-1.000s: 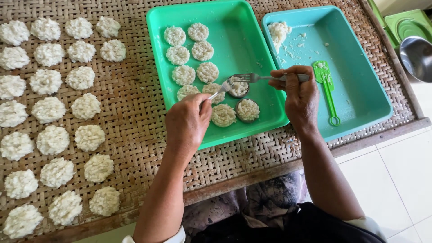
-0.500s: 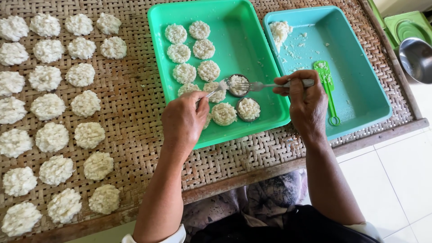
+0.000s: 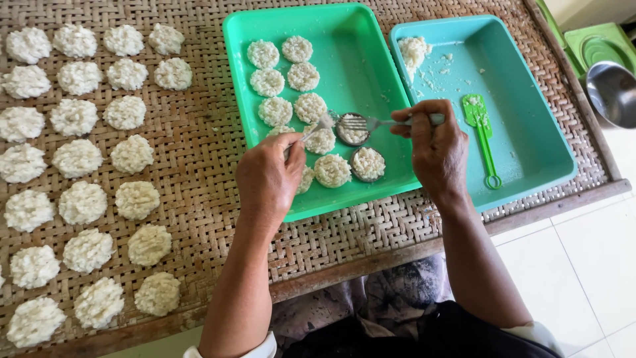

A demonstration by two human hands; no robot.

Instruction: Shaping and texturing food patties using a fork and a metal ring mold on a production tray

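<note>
My left hand [image 3: 270,178] grips a metal fork [image 3: 317,128] whose tines reach a small round ring mould [image 3: 352,128] filled with white rice. A second fork [image 3: 391,122] is held in my right hand [image 3: 436,147], its tines lying over the same mould. Both hands hover above the green tray [image 3: 361,59], which holds several flat round rice patties [image 3: 304,77]. Another filled round patty [image 3: 368,164] sits near the tray's front edge.
A teal tray [image 3: 530,126] to the right holds a lump of rice [image 3: 415,50] and a green plastic spatula [image 3: 481,132]. Several rice patties [image 3: 79,159] lie in rows on the woven bamboo mat [image 3: 199,146]. A metal bowl [image 3: 613,93] and green lid stand far right.
The ring mould has shifted left and back over the tray, between the two forks. My right hand moved slightly left with its fork; my left hand stayed close by.
</note>
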